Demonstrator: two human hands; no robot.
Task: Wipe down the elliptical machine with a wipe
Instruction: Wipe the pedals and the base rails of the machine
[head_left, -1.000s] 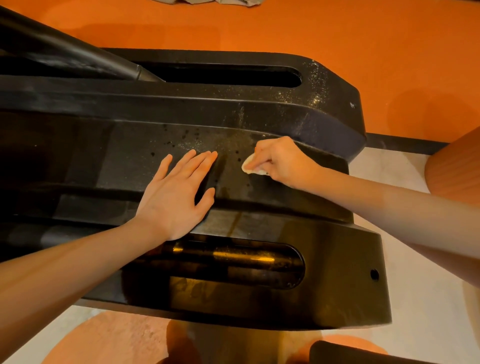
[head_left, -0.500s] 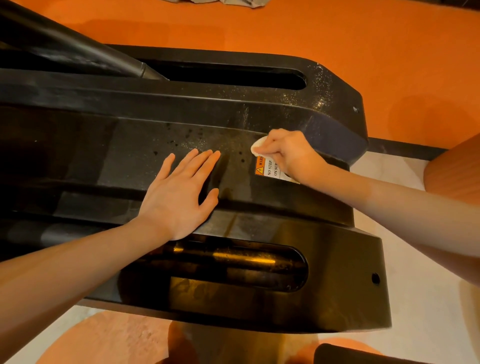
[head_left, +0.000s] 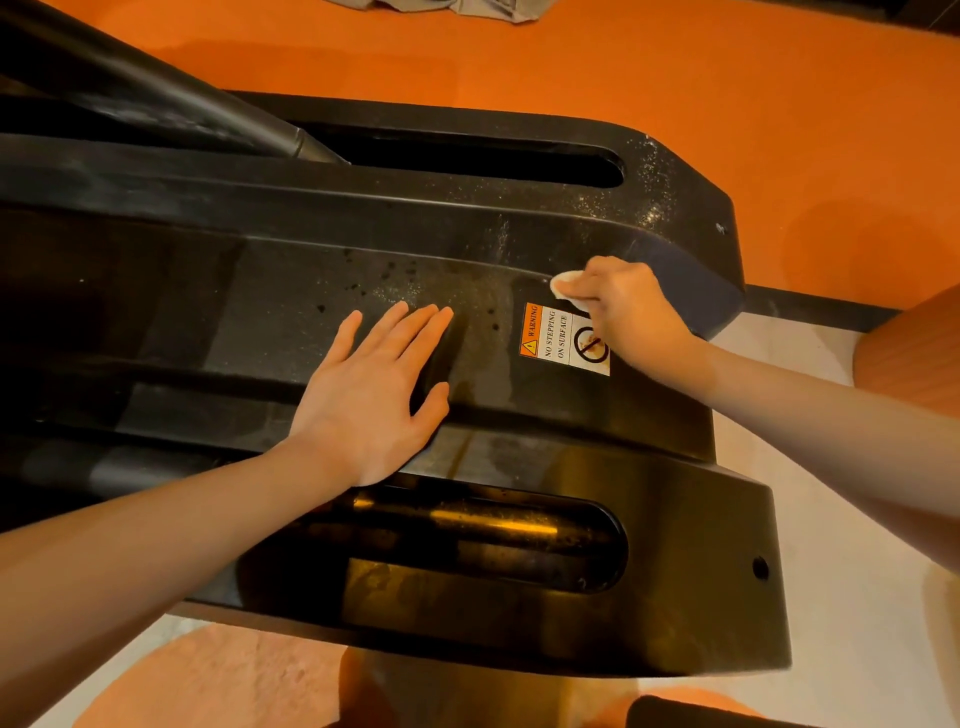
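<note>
An orange floor (head_left: 675, 67) surrounds the black elliptical machine (head_left: 675, 597), whose dusty, speckled housing fills most of the view. The left hand (head_left: 371, 395) lies flat on it, fingers spread straight. The right hand (head_left: 631, 309) pinches a small white wipe (head_left: 566, 283), seemingly pressed to the housing just above a warning sticker (head_left: 558, 338).

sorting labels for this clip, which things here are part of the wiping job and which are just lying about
Part of the job:
- elliptical machine, black housing with dusty specks
- wipe, pinched in the right hand against the housing
- left hand, flat on the housing
- warning sticker, on the surface being wiped

Lying about:
- crumpled grey cloth on the orange floor
</note>
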